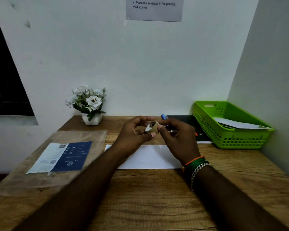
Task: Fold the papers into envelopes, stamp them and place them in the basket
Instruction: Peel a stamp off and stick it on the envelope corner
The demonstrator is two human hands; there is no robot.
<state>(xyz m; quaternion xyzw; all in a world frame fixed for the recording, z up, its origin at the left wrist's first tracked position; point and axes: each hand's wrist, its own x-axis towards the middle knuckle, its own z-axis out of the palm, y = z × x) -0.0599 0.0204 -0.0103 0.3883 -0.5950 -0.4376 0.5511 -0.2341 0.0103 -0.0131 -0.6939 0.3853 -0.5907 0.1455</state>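
Folded envelope (pixel 150 157) lies beneath both hands, ready; left hand (pixel 133 134) and right hand (pixel 177 137) pinch stamp strip (pixel 152 127), likely peeling one.

Wall notice (pixel 154 9): "4. Place the envelope"

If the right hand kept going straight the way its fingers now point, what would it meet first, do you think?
The right hand points left at the small brown stamp piece it pinches; just beyond that, the left hand. Depth is hard to judge.
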